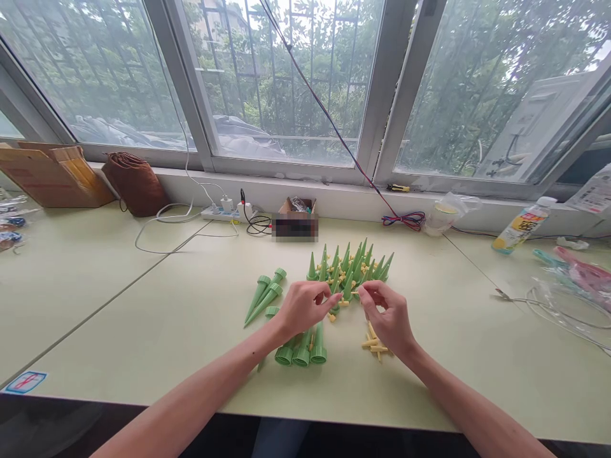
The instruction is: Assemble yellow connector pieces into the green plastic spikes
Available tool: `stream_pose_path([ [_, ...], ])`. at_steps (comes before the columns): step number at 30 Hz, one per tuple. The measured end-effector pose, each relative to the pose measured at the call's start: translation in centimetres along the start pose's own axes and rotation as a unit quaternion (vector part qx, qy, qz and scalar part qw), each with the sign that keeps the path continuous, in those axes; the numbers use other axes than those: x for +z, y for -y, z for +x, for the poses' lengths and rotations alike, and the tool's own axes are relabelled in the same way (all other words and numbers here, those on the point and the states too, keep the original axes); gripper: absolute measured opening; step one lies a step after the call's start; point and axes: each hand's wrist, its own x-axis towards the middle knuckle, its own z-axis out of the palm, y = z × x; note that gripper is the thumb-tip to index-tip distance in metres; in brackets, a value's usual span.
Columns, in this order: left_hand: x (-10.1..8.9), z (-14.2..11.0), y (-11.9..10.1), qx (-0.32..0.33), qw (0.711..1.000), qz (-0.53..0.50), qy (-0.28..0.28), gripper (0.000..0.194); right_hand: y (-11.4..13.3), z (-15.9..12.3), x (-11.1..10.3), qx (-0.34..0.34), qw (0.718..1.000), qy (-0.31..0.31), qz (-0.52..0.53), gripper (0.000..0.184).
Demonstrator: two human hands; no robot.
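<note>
My left hand (305, 306) is closed at the near edge of a cluster of upright green plastic spikes (357, 261). Its thumb and fingertips are at one green spike (335, 287), partly hidden by them. Just to the right, my right hand (389, 313) pinches a small yellow peg (354, 292), whose tip points toward the left hand. Yellow fittings (344, 303) show among the upright spikes. Beneath the right hand lies a small pile of yellow pegs (375, 347). Several capped green spikes (261, 294) lie left of my left hand, and more spikes (301, 353) lie below it, open ends toward me.
Along the window sill stand a cardboard box (52, 178), a brown bag (134, 183), a power strip (224, 211) with cables and a small box (296, 207). To the right are a plastic cup (439, 219), a bottle (522, 226) and a coiled white cable (548, 305).
</note>
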Motion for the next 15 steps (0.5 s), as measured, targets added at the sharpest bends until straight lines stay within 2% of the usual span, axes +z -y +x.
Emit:
stream_pose_path([
  [9,0.15,-0.07,0.01,-0.045,0.995,0.039,0.075,0.024,-0.12,0.08,0.02,0.0,1.0,0.013,0.003,0.022],
  [15,0.16,0.02,0.02,-0.03,0.994,0.034,0.102,0.028,-0.17,0.04,0.04,0.0,1.0,0.014,-0.002,0.023],
])
